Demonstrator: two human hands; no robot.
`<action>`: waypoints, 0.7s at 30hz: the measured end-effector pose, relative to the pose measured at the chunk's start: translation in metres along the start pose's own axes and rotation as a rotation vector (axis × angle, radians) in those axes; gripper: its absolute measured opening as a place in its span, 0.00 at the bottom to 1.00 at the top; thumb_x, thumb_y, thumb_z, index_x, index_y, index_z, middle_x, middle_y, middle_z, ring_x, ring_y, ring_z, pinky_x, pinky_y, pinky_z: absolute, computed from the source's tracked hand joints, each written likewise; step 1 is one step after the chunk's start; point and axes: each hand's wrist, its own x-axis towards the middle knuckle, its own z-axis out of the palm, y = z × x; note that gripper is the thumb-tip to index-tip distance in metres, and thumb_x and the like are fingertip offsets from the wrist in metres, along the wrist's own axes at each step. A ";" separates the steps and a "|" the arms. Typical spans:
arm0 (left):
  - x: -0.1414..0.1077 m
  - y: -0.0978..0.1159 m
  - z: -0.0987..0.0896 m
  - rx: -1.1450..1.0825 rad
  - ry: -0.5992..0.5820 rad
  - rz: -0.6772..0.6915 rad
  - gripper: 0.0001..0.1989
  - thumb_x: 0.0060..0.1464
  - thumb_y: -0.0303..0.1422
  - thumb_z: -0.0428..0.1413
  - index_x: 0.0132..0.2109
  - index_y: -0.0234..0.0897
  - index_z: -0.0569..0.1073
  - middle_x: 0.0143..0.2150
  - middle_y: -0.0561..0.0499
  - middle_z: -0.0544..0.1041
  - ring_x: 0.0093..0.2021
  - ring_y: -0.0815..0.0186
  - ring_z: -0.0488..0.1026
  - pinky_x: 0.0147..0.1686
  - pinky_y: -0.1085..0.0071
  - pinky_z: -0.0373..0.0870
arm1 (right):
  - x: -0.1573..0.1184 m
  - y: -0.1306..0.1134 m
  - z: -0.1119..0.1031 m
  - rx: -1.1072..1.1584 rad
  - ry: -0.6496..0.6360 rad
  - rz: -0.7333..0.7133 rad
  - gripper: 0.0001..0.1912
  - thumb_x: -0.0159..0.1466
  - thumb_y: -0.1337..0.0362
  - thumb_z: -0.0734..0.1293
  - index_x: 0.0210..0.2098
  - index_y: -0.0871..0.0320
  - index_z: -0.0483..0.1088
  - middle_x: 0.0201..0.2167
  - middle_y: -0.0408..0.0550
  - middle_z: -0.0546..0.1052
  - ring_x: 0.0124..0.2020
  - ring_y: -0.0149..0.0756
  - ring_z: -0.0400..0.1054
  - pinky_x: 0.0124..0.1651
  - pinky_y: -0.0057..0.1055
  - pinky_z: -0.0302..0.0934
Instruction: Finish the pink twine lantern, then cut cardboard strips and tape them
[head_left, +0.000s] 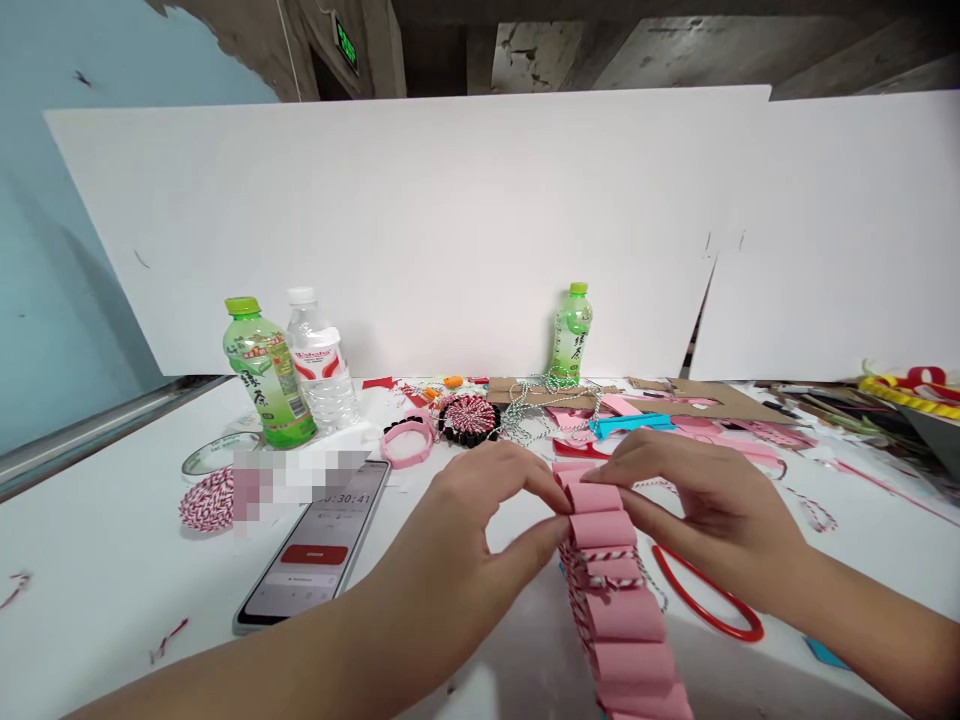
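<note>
Head camera, looking down: my left hand [450, 540] and right hand [697, 500] are together, fingertips pinching the top loop of a pink paper chain [622, 640] from either side, forearms angled in from the near edge. The chain runs toward me along the white table [112, 540], right of centre, with red-and-white twine [604, 570] wrapped around it. That top loop seems to call for steady pressure.
</note>
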 end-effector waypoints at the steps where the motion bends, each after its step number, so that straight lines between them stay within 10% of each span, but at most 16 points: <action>1: 0.000 -0.001 0.000 -0.001 0.002 -0.009 0.05 0.60 0.28 0.54 0.37 0.43 0.71 0.40 0.59 0.74 0.44 0.70 0.71 0.46 0.73 0.63 | 0.000 0.000 0.000 -0.008 0.002 -0.003 0.07 0.64 0.71 0.63 0.39 0.55 0.70 0.27 0.43 0.76 0.29 0.32 0.70 0.30 0.30 0.64; 13: -0.001 -0.003 0.013 -0.137 -0.078 -0.144 0.06 0.63 0.36 0.49 0.38 0.44 0.69 0.38 0.57 0.75 0.41 0.67 0.70 0.43 0.69 0.63 | 0.012 -0.003 -0.040 -0.275 -0.229 -0.125 0.09 0.67 0.68 0.61 0.42 0.54 0.72 0.32 0.45 0.76 0.31 0.33 0.69 0.31 0.31 0.60; 21: 0.004 -0.016 0.017 -0.328 -0.221 -0.339 0.08 0.55 0.27 0.53 0.42 0.42 0.65 0.38 0.53 0.74 0.41 0.63 0.71 0.45 0.61 0.66 | 0.006 -0.002 -0.015 -0.251 -0.381 -0.122 0.10 0.67 0.70 0.60 0.41 0.58 0.72 0.30 0.47 0.74 0.29 0.33 0.67 0.27 0.31 0.58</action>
